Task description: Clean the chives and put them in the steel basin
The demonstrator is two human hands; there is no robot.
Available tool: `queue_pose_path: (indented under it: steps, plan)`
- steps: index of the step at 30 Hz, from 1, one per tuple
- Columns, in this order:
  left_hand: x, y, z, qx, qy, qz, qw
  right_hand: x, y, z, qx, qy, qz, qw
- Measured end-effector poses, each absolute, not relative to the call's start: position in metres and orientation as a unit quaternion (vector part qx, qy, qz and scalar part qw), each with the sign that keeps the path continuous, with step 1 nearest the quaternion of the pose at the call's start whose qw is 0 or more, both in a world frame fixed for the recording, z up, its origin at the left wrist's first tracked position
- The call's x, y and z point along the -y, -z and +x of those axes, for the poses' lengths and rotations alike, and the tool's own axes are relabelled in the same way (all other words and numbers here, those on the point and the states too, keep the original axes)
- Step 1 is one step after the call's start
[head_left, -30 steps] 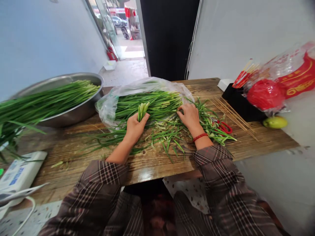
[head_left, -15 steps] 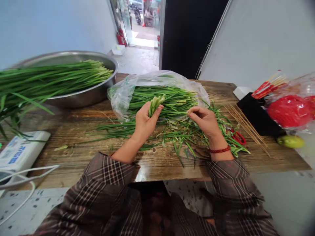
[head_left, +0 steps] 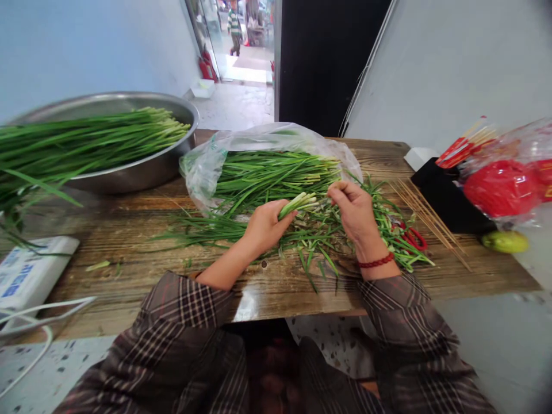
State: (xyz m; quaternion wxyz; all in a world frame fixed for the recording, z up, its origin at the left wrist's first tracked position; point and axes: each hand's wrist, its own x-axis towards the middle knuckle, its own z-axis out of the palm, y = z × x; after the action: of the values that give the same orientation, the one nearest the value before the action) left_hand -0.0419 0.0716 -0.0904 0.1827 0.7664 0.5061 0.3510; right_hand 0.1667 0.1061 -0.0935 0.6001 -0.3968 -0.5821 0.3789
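My left hand (head_left: 266,229) is wrapped round a small bunch of green stalks (head_left: 299,202), their pale ends pointing right. Just right of those ends, my right hand (head_left: 357,214) has thumb and fingertips pinched together; what they hold, if anything, is too small to make out. Behind both hands, a clear plastic bag (head_left: 200,172) lies open round a pile of long green stalks (head_left: 276,172). Loose leaves and trimmings (head_left: 317,244) are scattered on the wooden table (head_left: 172,287) below and beside my right hand.
A metal basin (head_left: 142,175) heaped with green stalks stands at the left. Near the left edge lies a white device (head_left: 38,273) with cables. Red-handled scissors (head_left: 416,237), thin sticks (head_left: 431,221), a black box (head_left: 452,201) and a red bagged item (head_left: 500,187) are at the right.
My left hand has moved down and right, and its bunch now tilts to the right. My right hand has risen slightly relative to the table. A person has appeared beyond the doorway.
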Motion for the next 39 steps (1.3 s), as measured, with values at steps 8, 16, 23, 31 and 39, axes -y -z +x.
queue_pose_path:
  steps: [8, 16, 23, 31, 39]
  plan:
    - [-0.074, 0.089, -0.047, -0.533, -0.434, 0.699, 0.195, -0.122, 0.1, 0.19, 0.6, -0.224, -0.494, 0.588]
    - [-0.077, 0.095, -0.049, -0.528, -0.499, 0.65, 0.224, -0.134, 0.12, 0.195, 0.763, -0.001, -0.544, 0.349]
    - [-0.077, 0.095, -0.05, -0.528, -0.516, 0.636, 0.223, -0.135, 0.12, 0.192, 0.759, -0.047, -0.544, 0.354]
    - [-0.073, 0.09, -0.052, -0.517, -0.559, 0.611, 0.218, -0.124, 0.106, 0.183, 0.607, -0.383, -0.424, 0.553]
    - [-0.066, 0.084, -0.044, -0.454, -0.484, 0.71, 0.235, -0.103, 0.098, 0.164, 0.628, -0.478, -0.347, 0.506]
